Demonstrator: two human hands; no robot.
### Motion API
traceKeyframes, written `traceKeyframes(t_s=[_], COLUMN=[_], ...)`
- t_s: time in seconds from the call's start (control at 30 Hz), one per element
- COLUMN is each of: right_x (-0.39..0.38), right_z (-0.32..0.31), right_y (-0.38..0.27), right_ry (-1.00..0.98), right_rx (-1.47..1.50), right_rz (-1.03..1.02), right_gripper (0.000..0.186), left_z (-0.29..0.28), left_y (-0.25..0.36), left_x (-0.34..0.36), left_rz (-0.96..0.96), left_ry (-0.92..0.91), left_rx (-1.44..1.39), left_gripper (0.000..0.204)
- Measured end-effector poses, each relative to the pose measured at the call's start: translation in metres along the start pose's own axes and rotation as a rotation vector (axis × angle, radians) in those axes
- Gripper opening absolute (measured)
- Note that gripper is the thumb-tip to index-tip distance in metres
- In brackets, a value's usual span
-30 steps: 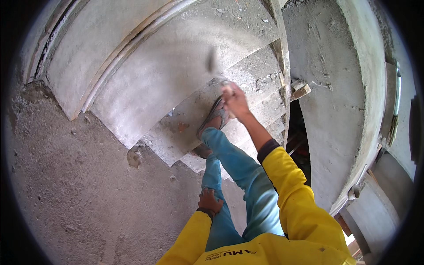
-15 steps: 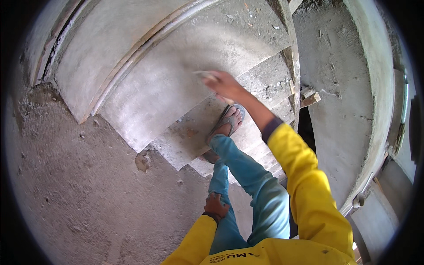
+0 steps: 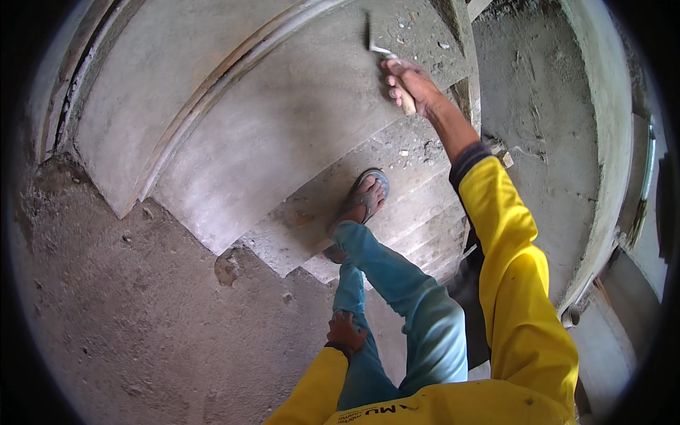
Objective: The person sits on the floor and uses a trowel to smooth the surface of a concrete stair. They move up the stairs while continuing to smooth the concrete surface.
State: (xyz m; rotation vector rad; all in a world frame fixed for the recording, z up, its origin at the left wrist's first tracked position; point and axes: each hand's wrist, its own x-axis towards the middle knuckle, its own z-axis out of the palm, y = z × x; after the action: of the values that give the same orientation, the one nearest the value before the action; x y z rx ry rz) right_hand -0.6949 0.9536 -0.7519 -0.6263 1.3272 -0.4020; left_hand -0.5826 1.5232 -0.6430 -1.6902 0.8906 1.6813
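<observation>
Out over the far right part of a wide concrete stair tread (image 3: 283, 134), my right hand (image 3: 413, 85) grips a trowel by its pale wooden handle (image 3: 406, 101). The trowel's thin blade (image 3: 368, 34) is seen nearly edge-on, close to the tread; whether it touches cannot be told. Grit and small crumbs lie on the tread around the blade. My left hand (image 3: 346, 331) is closed round my left knee, over the blue trousers (image 3: 350, 290).
One sandalled foot (image 3: 370, 195) stands on a lower step strewn with debris. More steps (image 3: 432, 241) descend toward me. A rough plastered wall (image 3: 142, 312) borders the left side, and a curved concrete wall (image 3: 545, 142) the right. Wooden formwork edging (image 3: 191, 106) lines the step above.
My right hand has swept the trowel away from me and to the right, from the tread's middle to its far right part. My left hand has stayed on the knee.
</observation>
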Motion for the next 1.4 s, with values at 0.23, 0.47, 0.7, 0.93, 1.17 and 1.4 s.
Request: traceKeyframes(t_s=[0.23, 0.47, 0.7, 0.93, 1.17, 1.4], right_x=[-0.005, -0.012, -0.065, -0.026, -0.079, -0.057], right_z=[0.054, 0.0, 0.011, 0.053, 0.009, 0.035], right_y=[0.021, 0.049, 0.079, 0.041, 0.106, 0.031], right_ry=[0.02, 0.342, 0.593, 0.045, 0.539, -0.032], right_rx=[0.18, 0.436, 0.482, 0.223, 0.492, -0.082], right_rz=[-0.066, -0.124, -0.121, -0.108, -0.032, -0.003], right_gripper=[0.022, 0.022, 0.019, 0.021, 0.023, 0.024], left_z=[0.0, -0.009, -0.008, 0.001, -0.006, -0.004], left_y=[-0.005, -0.004, -0.009, -0.014, -0.014, -0.015], left_x=[0.002, 0.002, 0.002, 0.003, 0.0, -0.005], left_rz=[0.04, 0.054, 0.045, 0.11, 0.066, 0.031], left_ry=[0.044, 0.013, 0.036, 0.06, 0.04, 0.005], left_rx=[0.046, 0.068, 0.057, 0.063, 0.061, 0.032], left_gripper=[0.072, 0.073, 0.073, 0.073, 0.073, 0.074])
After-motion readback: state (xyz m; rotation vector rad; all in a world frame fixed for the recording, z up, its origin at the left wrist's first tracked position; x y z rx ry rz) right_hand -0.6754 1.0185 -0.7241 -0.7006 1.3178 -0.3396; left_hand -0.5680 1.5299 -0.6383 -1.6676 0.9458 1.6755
